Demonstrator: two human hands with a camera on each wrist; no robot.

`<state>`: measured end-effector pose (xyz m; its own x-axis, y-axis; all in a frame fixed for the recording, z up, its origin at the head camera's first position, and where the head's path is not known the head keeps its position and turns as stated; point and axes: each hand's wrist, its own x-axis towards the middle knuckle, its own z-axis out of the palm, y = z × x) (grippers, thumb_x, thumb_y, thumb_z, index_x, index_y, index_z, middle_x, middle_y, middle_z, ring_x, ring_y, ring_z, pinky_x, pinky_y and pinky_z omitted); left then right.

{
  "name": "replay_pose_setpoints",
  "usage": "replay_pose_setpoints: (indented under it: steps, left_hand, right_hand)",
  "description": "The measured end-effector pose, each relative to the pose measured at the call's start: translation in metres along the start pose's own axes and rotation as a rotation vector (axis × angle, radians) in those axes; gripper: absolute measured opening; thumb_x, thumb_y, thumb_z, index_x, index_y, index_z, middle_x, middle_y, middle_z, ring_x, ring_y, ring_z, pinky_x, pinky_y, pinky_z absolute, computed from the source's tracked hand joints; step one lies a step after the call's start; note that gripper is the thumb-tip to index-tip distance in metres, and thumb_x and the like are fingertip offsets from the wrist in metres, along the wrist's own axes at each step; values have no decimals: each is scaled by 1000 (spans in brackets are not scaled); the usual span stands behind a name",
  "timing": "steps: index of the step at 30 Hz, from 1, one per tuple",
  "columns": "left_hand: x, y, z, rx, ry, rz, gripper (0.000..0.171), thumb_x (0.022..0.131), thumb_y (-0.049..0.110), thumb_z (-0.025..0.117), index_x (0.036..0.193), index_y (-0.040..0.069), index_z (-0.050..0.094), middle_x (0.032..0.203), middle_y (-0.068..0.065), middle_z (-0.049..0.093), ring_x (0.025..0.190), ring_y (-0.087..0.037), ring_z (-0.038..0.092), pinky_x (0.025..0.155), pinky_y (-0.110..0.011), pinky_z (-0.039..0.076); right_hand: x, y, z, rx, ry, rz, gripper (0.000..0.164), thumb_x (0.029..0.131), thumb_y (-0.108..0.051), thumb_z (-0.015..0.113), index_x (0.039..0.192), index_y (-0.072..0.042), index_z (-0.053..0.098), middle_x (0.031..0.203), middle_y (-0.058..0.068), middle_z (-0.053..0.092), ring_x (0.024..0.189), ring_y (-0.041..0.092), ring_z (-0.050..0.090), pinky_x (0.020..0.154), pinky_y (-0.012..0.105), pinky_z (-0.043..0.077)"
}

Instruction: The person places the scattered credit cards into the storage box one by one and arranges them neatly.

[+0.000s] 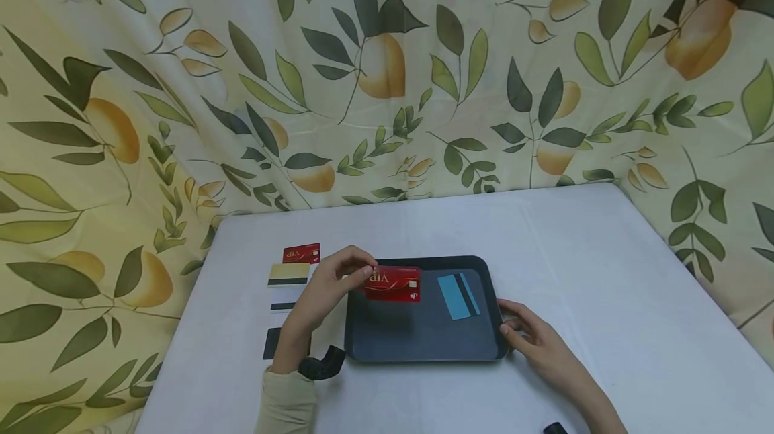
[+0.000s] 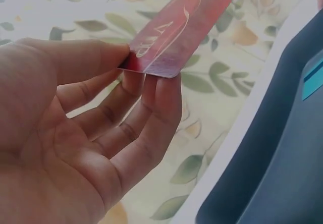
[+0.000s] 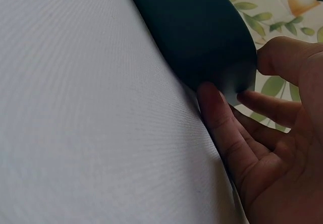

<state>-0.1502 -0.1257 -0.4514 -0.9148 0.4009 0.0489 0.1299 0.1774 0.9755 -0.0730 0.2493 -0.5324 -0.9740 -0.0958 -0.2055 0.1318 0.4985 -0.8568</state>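
My left hand (image 1: 329,286) pinches a red VIP card (image 1: 396,284) by one end, above the left half of the dark tray (image 1: 423,346). In the left wrist view the thumb presses on the red card (image 2: 171,32) and the fingers bend beneath it. A blue card (image 1: 455,298) with a dark stripe lies in the right half of the tray. At the tray's right side, my right hand (image 1: 538,340) holds the rim between thumb and fingers. The right wrist view shows that hand (image 3: 267,148) at the tray's outer wall (image 3: 197,32).
Left of the tray, a column of cards lies on the white table (image 1: 574,252): a red VIP card (image 1: 301,253), a gold card (image 1: 288,273) with a black stripe, a white striped card (image 1: 282,306) and a black card (image 1: 271,344). My left forearm partly covers some. A patterned curtain (image 1: 459,84) hangs behind.
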Motion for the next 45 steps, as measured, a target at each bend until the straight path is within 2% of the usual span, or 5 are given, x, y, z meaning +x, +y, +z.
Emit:
replay_pose_setpoints:
  steps: [13,20,34,40,45]
  left_hand:
    - [1,-5,-20,-158,325,-157,24,97,22,63,117,9,64,122,-7,58,109,-25,62,80,-34,60]
    - [5,-15,-26,-263,485,-183,26,97,14,61,120,1,62,119,-13,63,102,-20,65,75,-30,60]
    - [6,-41,-35,-340,592,-288,32,100,15,57,128,-1,56,126,-17,57,95,-18,66,84,-34,59]
    - [8,-58,-37,-311,607,-381,34,99,19,58,130,4,56,130,-17,59,97,-18,67,81,-27,59]
    - [8,-69,-37,-282,614,-403,33,99,17,57,129,3,55,128,-17,59,95,-16,67,78,-25,59]
  right_hand:
    - [-1,2,0,-1,8,-31,53,97,-36,60,144,-17,45,111,9,66,91,3,61,72,23,51]
    - [-1,3,1,1,12,-30,53,97,-35,61,144,-16,45,114,11,65,90,2,60,71,23,52]
    - [-3,3,-2,-17,-3,-63,51,98,-35,59,145,-20,44,115,7,66,93,2,61,72,22,50]
    - [-2,3,-2,-29,-3,-73,51,99,-36,58,145,-19,44,119,7,65,94,0,59,73,22,51]
    - [-3,2,-2,-42,-1,-82,51,99,-36,58,145,-19,44,119,8,64,95,-1,59,73,22,51]
